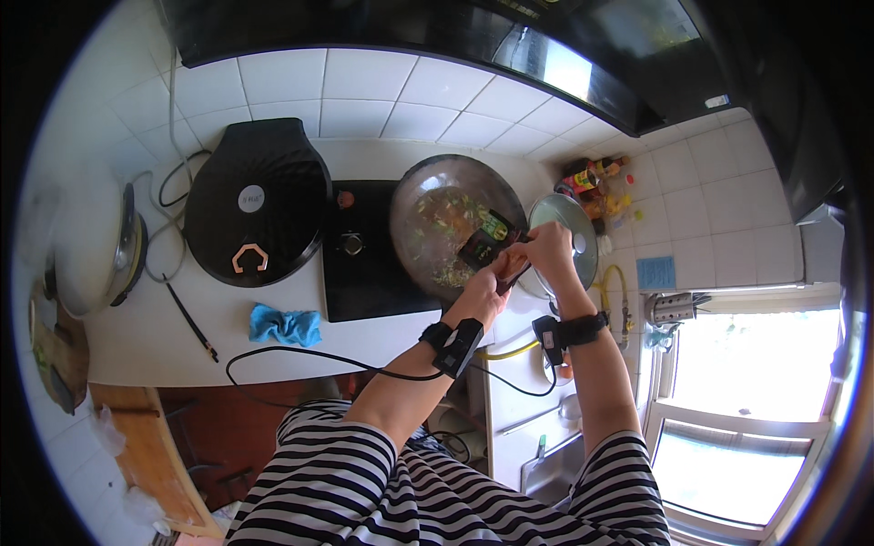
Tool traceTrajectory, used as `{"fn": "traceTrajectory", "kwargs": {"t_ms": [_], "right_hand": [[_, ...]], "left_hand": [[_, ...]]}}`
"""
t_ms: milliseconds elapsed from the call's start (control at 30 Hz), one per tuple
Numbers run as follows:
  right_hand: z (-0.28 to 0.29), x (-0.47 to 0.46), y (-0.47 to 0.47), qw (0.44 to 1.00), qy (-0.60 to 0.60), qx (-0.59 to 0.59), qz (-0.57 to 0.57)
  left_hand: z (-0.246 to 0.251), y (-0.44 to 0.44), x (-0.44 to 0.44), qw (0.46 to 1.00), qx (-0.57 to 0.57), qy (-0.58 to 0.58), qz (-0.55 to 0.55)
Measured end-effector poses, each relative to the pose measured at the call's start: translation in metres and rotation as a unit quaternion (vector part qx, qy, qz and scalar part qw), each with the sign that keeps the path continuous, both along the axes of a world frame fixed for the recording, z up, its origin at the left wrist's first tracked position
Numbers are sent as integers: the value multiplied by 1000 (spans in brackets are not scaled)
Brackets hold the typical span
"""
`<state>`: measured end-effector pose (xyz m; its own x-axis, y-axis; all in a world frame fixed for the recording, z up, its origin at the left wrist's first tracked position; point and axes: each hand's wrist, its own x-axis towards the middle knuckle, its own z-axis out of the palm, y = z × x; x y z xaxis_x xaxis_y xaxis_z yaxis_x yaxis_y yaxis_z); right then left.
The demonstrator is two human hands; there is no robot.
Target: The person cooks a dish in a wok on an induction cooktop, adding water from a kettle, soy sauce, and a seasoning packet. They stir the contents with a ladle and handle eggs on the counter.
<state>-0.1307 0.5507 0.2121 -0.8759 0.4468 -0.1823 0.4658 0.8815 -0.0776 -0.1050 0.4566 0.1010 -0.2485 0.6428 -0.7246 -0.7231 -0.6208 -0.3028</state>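
Observation:
Both my hands hold a dark plastic food packet with a green label, over the right side of a large wok. My left hand grips its lower end, and my right hand pinches the edge nearest the glass lid. Chopped green and pale pieces lie in reddish-brown liquid in the wok, which steams. The wok stands on the right part of a black cooktop. Whether the packet is torn is hidden by my fingers.
A round glass lid leans right of the wok, near sauce bottles. Left are a black electric griddle, a blue cloth and chopsticks. A range hood hangs above. A ladle lies near the sink.

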Motion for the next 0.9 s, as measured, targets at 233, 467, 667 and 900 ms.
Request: {"fn": "traceTrajectory", "kwargs": {"t_ms": [233, 467, 667, 900], "right_hand": [[-18, -4, 17, 990, -46, -106, -84], [-58, 1, 36, 968, -8, -204, -146], [-46, 7, 15, 995, 55, -50, -65], [-35, 5, 3, 997, 59, -31, -26]], "left_hand": [[3, 0, -1, 999, -16, 31, 20], [-11, 13, 6, 997, -23, 56, 56], [-19, 20, 0, 996, 38, 50, 56], [-24, 16, 0, 994, 43, 65, 72]]}}
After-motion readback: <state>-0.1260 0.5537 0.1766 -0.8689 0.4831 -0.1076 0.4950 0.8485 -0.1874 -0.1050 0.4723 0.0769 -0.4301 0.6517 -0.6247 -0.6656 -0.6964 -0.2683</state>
